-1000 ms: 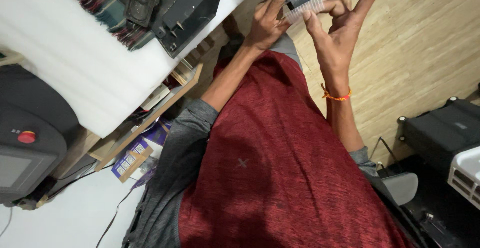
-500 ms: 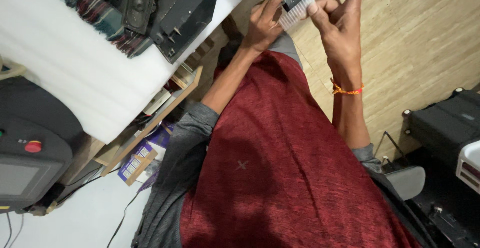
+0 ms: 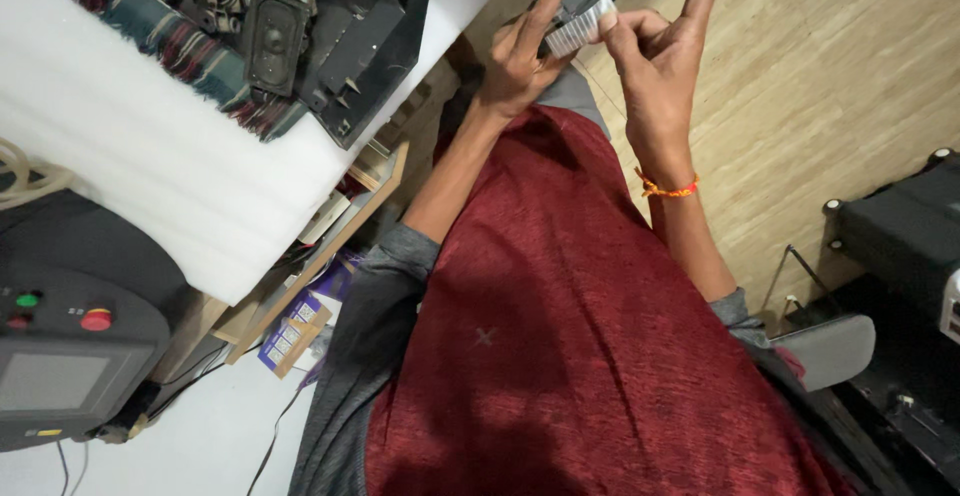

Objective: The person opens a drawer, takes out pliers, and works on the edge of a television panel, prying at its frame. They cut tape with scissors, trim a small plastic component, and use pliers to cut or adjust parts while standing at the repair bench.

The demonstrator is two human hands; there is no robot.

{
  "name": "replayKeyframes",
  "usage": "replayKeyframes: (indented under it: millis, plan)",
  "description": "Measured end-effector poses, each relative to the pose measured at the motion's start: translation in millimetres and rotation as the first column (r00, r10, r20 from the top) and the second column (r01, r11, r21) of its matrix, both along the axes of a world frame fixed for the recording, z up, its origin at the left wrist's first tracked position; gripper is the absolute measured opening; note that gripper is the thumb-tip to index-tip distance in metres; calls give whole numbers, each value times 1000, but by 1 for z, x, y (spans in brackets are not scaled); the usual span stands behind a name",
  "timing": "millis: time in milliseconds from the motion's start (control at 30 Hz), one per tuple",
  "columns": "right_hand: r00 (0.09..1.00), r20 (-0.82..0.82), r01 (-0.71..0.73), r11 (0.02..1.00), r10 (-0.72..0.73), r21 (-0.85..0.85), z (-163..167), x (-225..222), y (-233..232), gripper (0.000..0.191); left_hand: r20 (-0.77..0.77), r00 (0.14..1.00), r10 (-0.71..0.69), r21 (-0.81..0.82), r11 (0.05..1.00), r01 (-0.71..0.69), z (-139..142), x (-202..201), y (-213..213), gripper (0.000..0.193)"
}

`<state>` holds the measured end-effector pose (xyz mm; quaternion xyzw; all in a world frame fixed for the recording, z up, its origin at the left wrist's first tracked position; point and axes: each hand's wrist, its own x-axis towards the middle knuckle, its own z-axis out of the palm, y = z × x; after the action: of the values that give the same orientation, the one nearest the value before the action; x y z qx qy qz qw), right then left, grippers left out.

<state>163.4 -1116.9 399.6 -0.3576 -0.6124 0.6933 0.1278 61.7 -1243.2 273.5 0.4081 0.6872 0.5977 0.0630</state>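
Both hands pinch a small ribbed white strip (image 3: pixel 580 26) at the top centre of the frame. The left hand (image 3: pixel 515 56) has its thumb against the strip's lower end, forefinger straight up. The right hand (image 3: pixel 655 66) clamps the upper end between thumb and fingertips; an orange band (image 3: pixel 668 190) circles its wrist. At upper left, a black speaker (image 3: pixel 272 38) lies among dark parts on white foam (image 3: pixel 150 176).

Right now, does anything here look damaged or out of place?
Yes. On the white foam pad, a black device lies taken apart, its speaker and plastic shells loose on a plaid cloth. Both hands, left and right, pinch a small clear ribbed part in mid-air.
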Motion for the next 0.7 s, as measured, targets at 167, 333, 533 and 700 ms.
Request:
replayKeyframes:
  millis: [167,333,533,700]
  plan:
    - [995,-97,-31,998,36,49,-10,6,6,73,-74,997,-37,69,997,42,1,-3,-2,74]
    - [991,-125,-33,999,36,20,-22,16,10,79,-75,996,-48,53,997,52,5,-3,-4,69]
    - [990,-140,-28,999,25,-20,-9,13,3,86,-76,994,-72,49,996,76,3,-2,-4,77]
    - [998,-22,55,993,-58,-102,7,4,-1,91,-81,994,-79,62,995,84,-1,0,1,82]
